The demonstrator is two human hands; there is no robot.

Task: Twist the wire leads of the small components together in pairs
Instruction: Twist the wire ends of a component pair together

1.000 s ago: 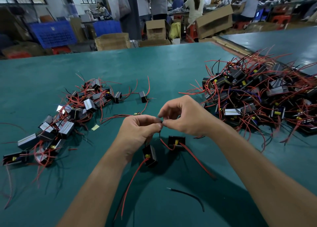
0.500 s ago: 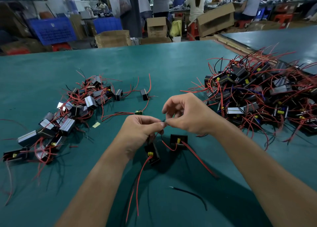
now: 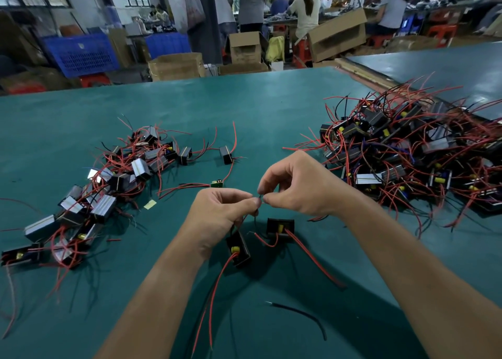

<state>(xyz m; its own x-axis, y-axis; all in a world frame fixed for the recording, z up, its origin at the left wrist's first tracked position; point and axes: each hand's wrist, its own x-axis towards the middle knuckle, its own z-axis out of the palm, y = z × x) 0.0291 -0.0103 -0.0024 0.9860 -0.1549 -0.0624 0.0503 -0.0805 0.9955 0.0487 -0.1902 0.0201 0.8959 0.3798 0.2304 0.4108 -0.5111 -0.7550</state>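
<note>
1. Pinching the bare wire ends [image 3: 261,197] between thumb and forefinger, the left hand [image 3: 221,214] and right hand [image 3: 298,186] meet fingertip to fingertip above the green table [image 3: 271,119]. Each hand is clamped on the wires, probably so one side can steady them while the other rolls the twist.
2. Two black blocks feed this joint. The near block [image 3: 239,248] sits just under the left hand, and I cannot tell whether it touches the table. The far block [image 3: 279,227] lies flat on the table below the right hand. With the blocks low, their leads run up to the pinch with some slack.
3. The big heap [image 3: 407,155] on the right is a dense tangle within that hand's reach, likely the stock waiting to be done.
4. The spread pile [image 3: 108,185] on the left looks like the put-down side for finished pairs.
5. A loose black wire [image 3: 301,314] lies between the forearms, apart from the work.
</note>
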